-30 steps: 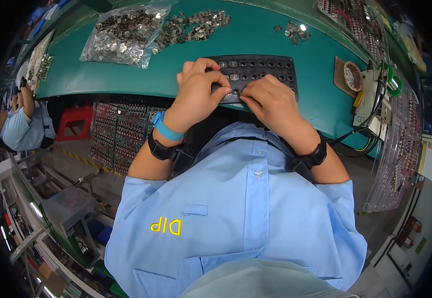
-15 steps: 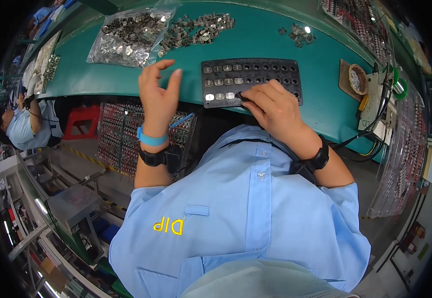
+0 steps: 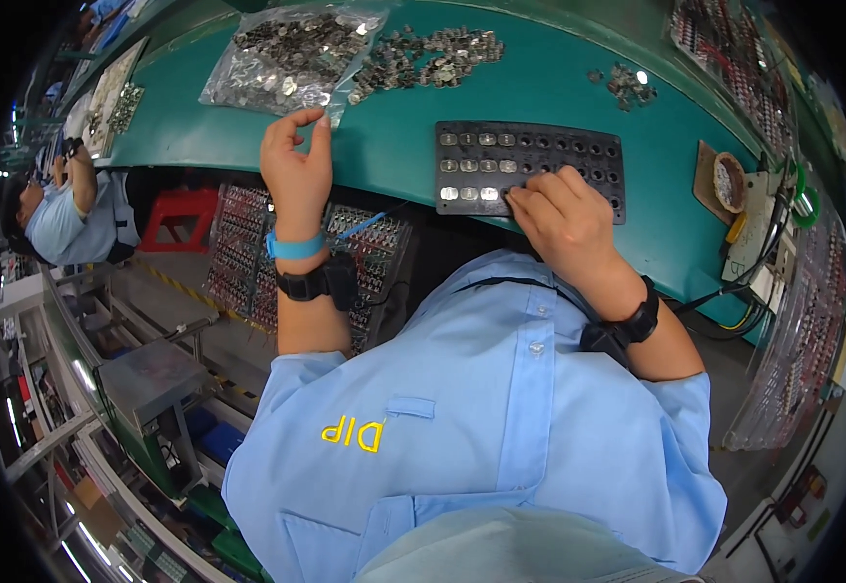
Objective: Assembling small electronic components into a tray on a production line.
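Pieces (image 3: 468, 166) fill your tray (image 3: 478, 180) toward nine o'clock; pits (image 3: 579, 148) toward three lie bare. Your left hand (image 3: 298, 170) and right hand (image 3: 571, 225) curl, grip unclear.

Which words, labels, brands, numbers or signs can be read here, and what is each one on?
Light blue shirt: short yellow lettering, upside down in this view; clear enough to read, but not copied out here.
Silvery metal pieces in the black tray: dark marks, too small to read.
Pale box at the right: too blurred to read.
I can make out no other text.
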### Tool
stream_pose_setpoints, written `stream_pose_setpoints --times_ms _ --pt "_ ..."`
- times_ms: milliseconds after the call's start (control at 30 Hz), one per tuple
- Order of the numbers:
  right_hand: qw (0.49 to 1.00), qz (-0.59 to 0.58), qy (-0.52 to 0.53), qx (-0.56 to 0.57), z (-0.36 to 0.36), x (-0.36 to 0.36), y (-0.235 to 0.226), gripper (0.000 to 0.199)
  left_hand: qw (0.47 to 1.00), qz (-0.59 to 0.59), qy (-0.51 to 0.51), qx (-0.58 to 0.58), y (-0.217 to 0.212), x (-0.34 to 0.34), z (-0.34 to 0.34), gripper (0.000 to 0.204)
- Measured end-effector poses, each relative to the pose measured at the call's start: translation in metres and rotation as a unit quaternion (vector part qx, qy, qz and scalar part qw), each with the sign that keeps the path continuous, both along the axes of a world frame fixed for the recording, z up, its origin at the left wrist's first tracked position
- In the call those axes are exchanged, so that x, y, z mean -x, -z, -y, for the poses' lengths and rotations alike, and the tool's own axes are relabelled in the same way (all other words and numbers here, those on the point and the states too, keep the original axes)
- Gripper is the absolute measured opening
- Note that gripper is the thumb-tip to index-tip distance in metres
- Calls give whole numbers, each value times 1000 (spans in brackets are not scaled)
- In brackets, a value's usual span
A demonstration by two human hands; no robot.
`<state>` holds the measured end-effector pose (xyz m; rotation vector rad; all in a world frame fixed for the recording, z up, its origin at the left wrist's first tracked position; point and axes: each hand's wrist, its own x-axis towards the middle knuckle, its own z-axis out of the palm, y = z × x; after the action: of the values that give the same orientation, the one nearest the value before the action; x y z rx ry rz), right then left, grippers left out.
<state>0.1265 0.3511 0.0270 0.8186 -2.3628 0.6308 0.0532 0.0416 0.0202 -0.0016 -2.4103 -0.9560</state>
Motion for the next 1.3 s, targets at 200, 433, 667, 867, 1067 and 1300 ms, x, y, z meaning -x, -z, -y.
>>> stream_pose_setpoints --times_ms 200,433,667,867,1067,1300 --pt "997 43 -8 -71 7 -8 -1 21 993 -13 60 101 10 37 4 18" --pt "992 103 4 -79 -1 -13 -18 23 986 -7 62 153 16 40 1 18" --pt "990 119 10 -79 2 -17 -18 23 901 173 143 -371 -4 1 -20 17" --pt "965 248 -55 -67 1 26 -33 19 802 261 258 -471 -8 -42 -56 17" --pt "968 244 -32 -53 76 99 -33 19 738 345 312 -488 -10 -67 -62 17" --pt "963 227 -8 -145 148 152 -20 24 767 348 274 -466 -8 -88 -46 20"
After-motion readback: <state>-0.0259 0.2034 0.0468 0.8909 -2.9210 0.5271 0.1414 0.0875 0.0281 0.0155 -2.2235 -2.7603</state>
